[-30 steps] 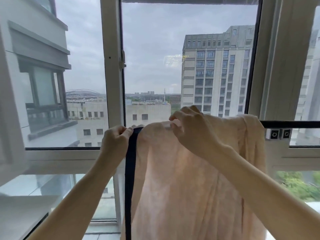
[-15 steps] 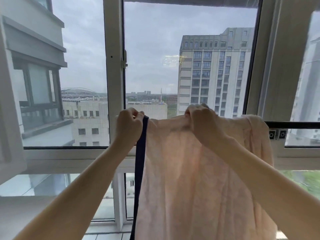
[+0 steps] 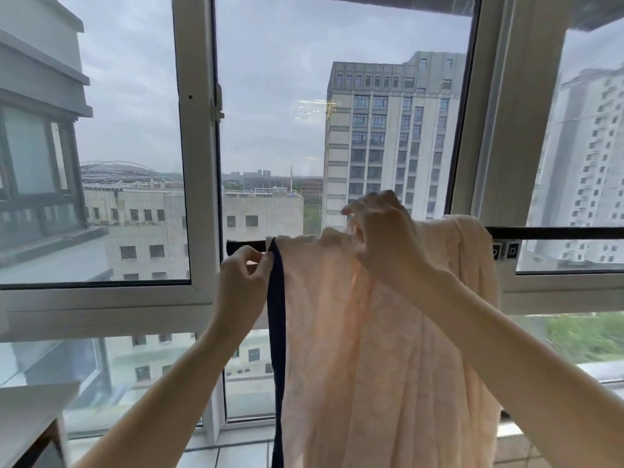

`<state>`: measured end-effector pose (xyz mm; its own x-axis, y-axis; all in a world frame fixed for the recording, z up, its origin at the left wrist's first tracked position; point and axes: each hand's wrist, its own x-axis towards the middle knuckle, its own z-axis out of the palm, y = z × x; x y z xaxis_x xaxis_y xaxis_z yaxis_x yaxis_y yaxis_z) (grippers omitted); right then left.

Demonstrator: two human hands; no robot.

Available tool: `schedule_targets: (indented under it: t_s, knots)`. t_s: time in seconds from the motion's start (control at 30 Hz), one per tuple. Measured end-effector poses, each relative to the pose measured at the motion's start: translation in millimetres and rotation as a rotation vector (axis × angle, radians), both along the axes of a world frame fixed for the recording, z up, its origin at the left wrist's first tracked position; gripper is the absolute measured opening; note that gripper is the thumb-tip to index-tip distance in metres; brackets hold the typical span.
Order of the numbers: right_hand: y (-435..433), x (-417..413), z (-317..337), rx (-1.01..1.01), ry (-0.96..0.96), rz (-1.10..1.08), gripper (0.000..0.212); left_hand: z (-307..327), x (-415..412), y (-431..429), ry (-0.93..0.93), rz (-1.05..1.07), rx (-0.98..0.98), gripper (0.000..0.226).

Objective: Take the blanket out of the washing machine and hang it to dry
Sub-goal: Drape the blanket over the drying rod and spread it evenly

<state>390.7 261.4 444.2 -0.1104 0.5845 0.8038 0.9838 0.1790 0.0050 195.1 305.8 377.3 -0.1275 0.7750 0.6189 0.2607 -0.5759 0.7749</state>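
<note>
Two hands are up at the rail, both busy with the same cloth. The pale peach textured blanket (image 3: 371, 349) with a dark navy band (image 3: 277, 315) down its left edge is draped over a thin black horizontal rail (image 3: 553, 233) that runs across the window, and it hangs from there in long folds past the bottom of the view. The left hand (image 3: 243, 278) pinches the top of the blanket's left edge between thumb and fingertips, right beside the navy band and just under the rail's left end. The right hand (image 3: 381, 238) has its fingers curled into the bunched top fold, lifting it a little above the rail.

The cloth hides the middle stretch of the rail, and the right forearm cuts across the blanket's right side. A small grey bracket with two round holes (image 3: 504, 251) sits under the rail just right of the blanket. Behind stand the white window frame (image 3: 196, 163) with its latch (image 3: 218, 108), and through the glass a tall grey tower block (image 3: 388, 140). A white flat surface (image 3: 30, 410) juts in at the lower left, above pale floor tiles (image 3: 236, 454)
</note>
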Motion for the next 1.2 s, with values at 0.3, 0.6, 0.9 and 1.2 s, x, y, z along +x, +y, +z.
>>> schedule_targets:
  t_s: [0.3, 0.6, 0.9, 1.2]
  knots:
    - [19, -53, -12, -0.096, 0.029, 0.177, 0.026, 3, -24, 13, -0.066, -0.128, -0.102, 0.040]
    - [32, -93, -22, -0.011, 0.075, 0.143, 0.023, -11, -49, 58, -0.054, -0.309, -0.116, 0.012]
    - [31, -118, -38, 0.081, -0.048, -0.117, 0.022, -7, -42, 81, -0.196, -1.003, -0.338, 0.015]
    - [23, -112, -15, -0.010, -0.042, -0.066, 0.013, 3, -58, 87, -0.103, -0.518, 0.031, 0.015]
